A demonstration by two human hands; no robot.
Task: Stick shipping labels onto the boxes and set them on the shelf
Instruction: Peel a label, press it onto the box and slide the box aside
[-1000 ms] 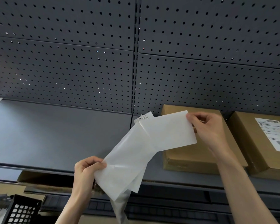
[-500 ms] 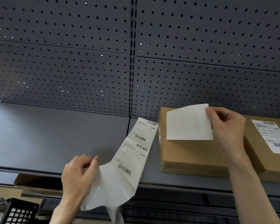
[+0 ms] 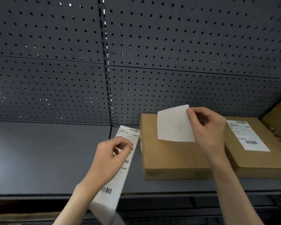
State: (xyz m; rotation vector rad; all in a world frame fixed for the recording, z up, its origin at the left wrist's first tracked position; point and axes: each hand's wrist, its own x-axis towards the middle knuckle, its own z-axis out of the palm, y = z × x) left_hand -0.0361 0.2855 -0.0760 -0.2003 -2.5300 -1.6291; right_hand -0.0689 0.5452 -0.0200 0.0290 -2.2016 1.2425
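- Now that the label point(image 3: 174, 124) has come free of the strip point(image 3: 120, 161), the right hand point(image 3: 208, 127) pinches it above the bare box point(image 3: 172, 158).
- Left of that box, the left hand point(image 3: 110, 158) grips the strip; sticking comes next.

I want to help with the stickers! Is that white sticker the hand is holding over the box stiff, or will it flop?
Probably floppy: the peeled label is thin and curves, though the right hand pinches just one corner. It likely weighs almost nothing, since that light grip holds it up. It may cling wherever it touches the unlabelled box, so go slowly.
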